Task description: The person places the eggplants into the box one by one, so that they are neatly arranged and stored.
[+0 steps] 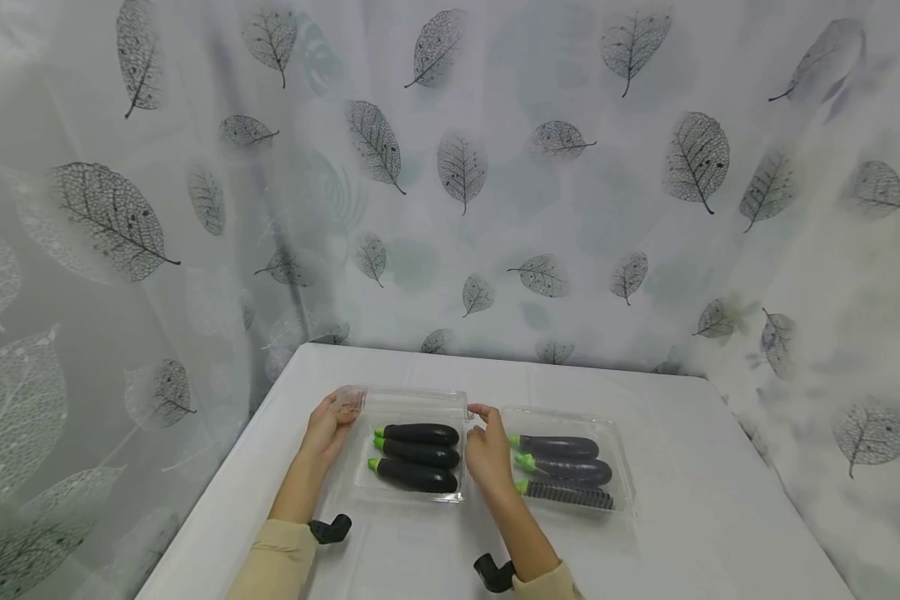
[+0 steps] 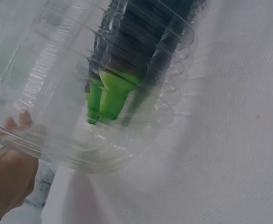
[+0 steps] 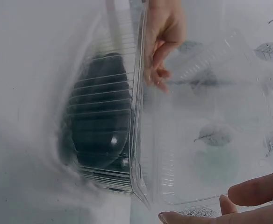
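Observation:
A clear plastic clamshell box [image 1: 411, 497] lies on the table with several dark eggplants [image 1: 420, 477] in it, green stem ends to the left. Its hinged lid [image 1: 412, 403] stands raised at the far side, tilted up from the tray. My left hand [image 1: 332, 425] grips the lid's left end. At the right corner of the lid, my right hand [image 1: 489, 450] pinches the edge between thumb and fingers. In the right wrist view the eggplants [image 3: 101, 116] show through the ribbed side wall, and the see-through lid [image 3: 211, 140] spans between both hands.
Just right of my right hand sits a second clear box [image 1: 624, 467], holding several eggplants [image 1: 570, 471] under clear plastic. A white cloth covers the table [image 1: 690, 500]. Behind it hangs a leaf-patterned curtain [image 1: 487, 208].

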{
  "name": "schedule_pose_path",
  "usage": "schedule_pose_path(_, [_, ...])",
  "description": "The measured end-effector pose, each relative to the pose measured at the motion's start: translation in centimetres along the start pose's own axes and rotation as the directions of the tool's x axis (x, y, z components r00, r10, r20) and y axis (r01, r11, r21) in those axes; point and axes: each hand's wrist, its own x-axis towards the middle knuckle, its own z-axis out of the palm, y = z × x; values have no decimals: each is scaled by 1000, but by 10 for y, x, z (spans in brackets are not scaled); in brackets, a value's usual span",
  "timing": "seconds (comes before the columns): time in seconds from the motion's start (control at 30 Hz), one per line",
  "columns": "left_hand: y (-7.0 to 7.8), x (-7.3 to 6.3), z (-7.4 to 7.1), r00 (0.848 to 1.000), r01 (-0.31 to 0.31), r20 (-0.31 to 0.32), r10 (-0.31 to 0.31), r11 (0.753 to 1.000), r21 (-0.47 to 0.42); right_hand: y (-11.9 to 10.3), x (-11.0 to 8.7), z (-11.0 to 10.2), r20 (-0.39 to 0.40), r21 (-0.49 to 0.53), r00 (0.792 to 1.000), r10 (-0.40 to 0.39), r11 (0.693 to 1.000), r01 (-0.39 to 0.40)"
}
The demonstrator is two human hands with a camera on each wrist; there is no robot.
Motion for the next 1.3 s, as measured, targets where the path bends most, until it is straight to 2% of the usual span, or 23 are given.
schedule_pose_path(0.17, [-1,1,1,998,11,-56,-9,999,44,1,-8,-5,-16,0,999,-29,1000,29])
schedule_pose_path(0.23, [-1,-1,1,999,3,-48,-1,999,50,1,-12,-7,-19,3,999,-34,999,34])
schedule_pose_path(0.37, [0,-6,-1,1000,-23,-11,23,1000,0,2,-21,-11,-14,30,999,-38,999,38])
schedule_pose_path(0.43, [3,-12,-2,1000,-19,3,19,1000,-10,2,-24,-13,-9,34,999,-34,999,34])
schedule_pose_path(0.5, [7,-20,-2,1000,-7,21,7,1000,18,3,-28,-15,-3,37,1000,-28,999,29])
schedule_pose_path(0.6, [14,-34,-2,999,12,44,-15,997,78,6,-32,-16,6,39,1000,-16,999,16])
schedule_pose_path(0.73, [19,-53,-2,997,1,72,-13,987,158,9,-36,-17,10,65,1000,-14,998,14])
schedule_pose_path(0.97, [16,-74,-2,999,-26,49,12,952,305,11,-47,-18,58,84,998,35,996,-40])
schedule_pose_path(1.13, [12,-87,3,998,-62,2,67,901,429,16,-55,-15,79,54,995,54,997,-58])
schedule_pose_path(1.3, [7,-100,2,995,-24,-73,71,861,508,24,-63,-10,91,-16,996,27,1000,-26])
